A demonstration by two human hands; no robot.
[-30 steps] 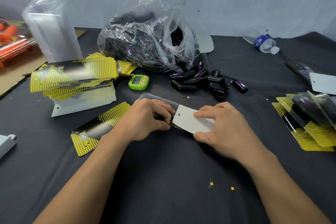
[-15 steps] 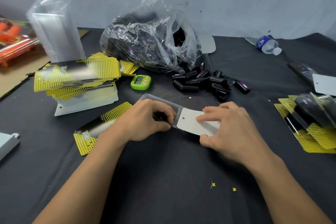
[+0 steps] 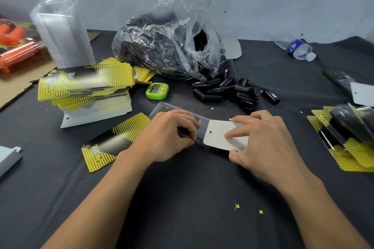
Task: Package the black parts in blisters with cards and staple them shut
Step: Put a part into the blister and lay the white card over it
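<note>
While the white-backed card lies only partly inside the clear blister at the middle of the black table, we judge this pack to be about midway: the card looks to be going in, and closing and stapling are still to come. Something dark shows between the fingers of our left hand, likely a black part already seated in the blister, though we cannot be sure.

Our left hand is curled over the blister and grips it, the fingertips bent down at the edge where the card enters. Our right hand is spread, its straight fingers pressing flat on the card's face and the thumb lying against the card's near edge; it clasps nothing.

Beyond the hands, loose black parts lie in a heap, spilled at the mouth of a plastic bag that holds many more, so much of the work is left. To the right, a few finished packs overlap one another. To the left sit a stack of yellow-and-black cards, one single card just beside our left wrist, and a tall stack of empty blisters. We see no stapler that we can name with certainty.
</note>
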